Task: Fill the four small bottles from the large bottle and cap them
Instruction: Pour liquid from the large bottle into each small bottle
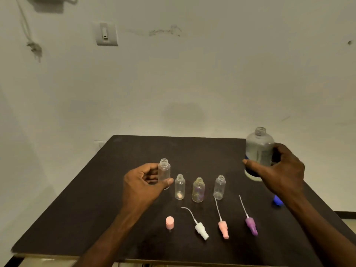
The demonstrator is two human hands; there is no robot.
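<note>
On the dark table point(96, 199), left of centre, the left hand point(143, 182) grips a small bottle point(164, 171) with thumb and curled fingers around its lower body; bottle upright, uncapped, clear, looks empty; whether it is lifted or touching the table, cannot tell; at the right rear of the table the right hand point(279, 168) is wrapped around the big bottle point(259, 149), thumb across the front, fingers behind; big bottle upright, mouth open with no cap, translucent, pale liquid low in it with a dark band near the base; whether its base rests on the table, cannot tell; between the hands, three more small bottles stand upright and uncapped in a row, apart from one another: second bottle point(180, 186) just beside the left thumb, third bottle point(198, 189) with a purplish tint inside, fourth bottle point(219, 186); nearer the person, four spray caps in a row: pink cap point(169, 222) standing on end, white cap point(201, 230) lying with its curved tube pointing back left, second pink cap point(223, 229) lying with its tube reaching to the fourth bottle, purple cap point(251, 226) lying with its tube pointing back; blue thing point(277, 200) on the table just right of the right wrist, partly hidden; wall switch point(106, 34) and a hanging cord point(25, 26) on the wall behind.
</note>
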